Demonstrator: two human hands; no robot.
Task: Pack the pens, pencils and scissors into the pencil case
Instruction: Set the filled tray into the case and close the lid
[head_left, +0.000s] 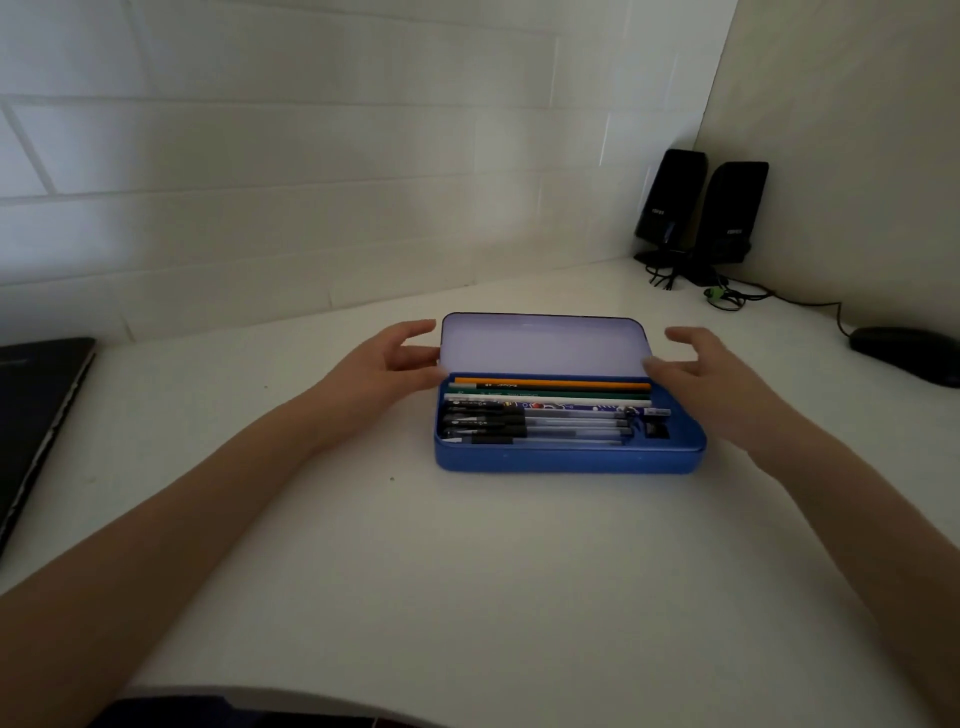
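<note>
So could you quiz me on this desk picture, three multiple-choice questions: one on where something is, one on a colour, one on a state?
1. Where do the two black speakers stand?
A. far right corner of the desk
B. inside the case
C. on the laptop

2. What colour is the pencil case?
A. red
B. blue
C. green

3. How is the lid?
A. shut
B. taken off
C. open, standing up

Answers:
1 A, they stand where the two walls meet, beyond the mouse.
2 B, its front wall is plainly blue.
3 C, its pale inside faces us, between the left hand and right hand, and pens show in the tray.
</note>
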